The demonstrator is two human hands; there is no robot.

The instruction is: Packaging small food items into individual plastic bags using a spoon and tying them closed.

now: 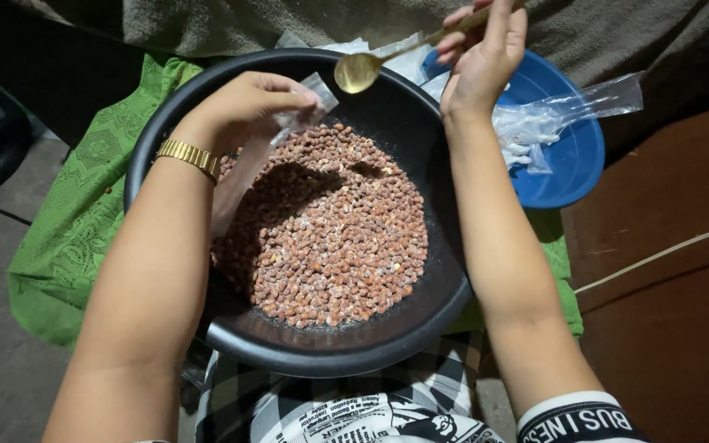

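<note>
A wide black bowl (166, 123) rests on my lap, filled with a heap of reddish-brown peanuts (330, 238). My left hand (248, 102), with a gold watch on the wrist, pinches a small clear plastic bag (305, 111) over the far left of the bowl. The bag hangs down toward the peanuts. My right hand (486, 53) holds a gold-coloured metal spoon (359, 72) by its handle. The spoon's bowl hovers just right of the bag's mouth, above the far rim, and looks empty.
A blue plastic basin (572, 164) with several clear plastic bags (551, 119) lies to the right behind the bowl. A green lace cloth (75, 213) spreads under the bowl. Dark brown floor and a thin cord (658, 254) are at right.
</note>
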